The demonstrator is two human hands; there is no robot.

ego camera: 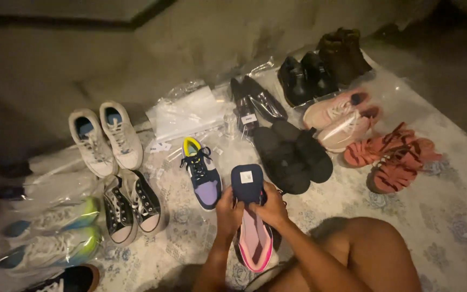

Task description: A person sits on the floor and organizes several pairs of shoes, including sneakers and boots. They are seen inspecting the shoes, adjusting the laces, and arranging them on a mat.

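Note:
Both of my hands hold a sneaker [251, 216] with a navy tongue and heel, a pale pink upper and a bright pink sole, toe pointing toward me. My left hand [228, 212] grips its left side near the tongue. My right hand [270, 208] grips the right side, fingers at the lace area. Just left of it, a matching-style sneaker [201, 172] in navy, purple and yellow with black laces lies on the patterned cloth [449, 211].
Around me lie white sneakers [105, 138], black-and-white canvas shoes [131, 205], bagged green-soled trainers [55, 232], black slides [293, 154], pink trainers [339, 116], red sandals [393, 157], black shoes [304, 75], brown boots [344, 54], and clear plastic bags [187, 113]. My bare knee [374, 254] is at the lower right.

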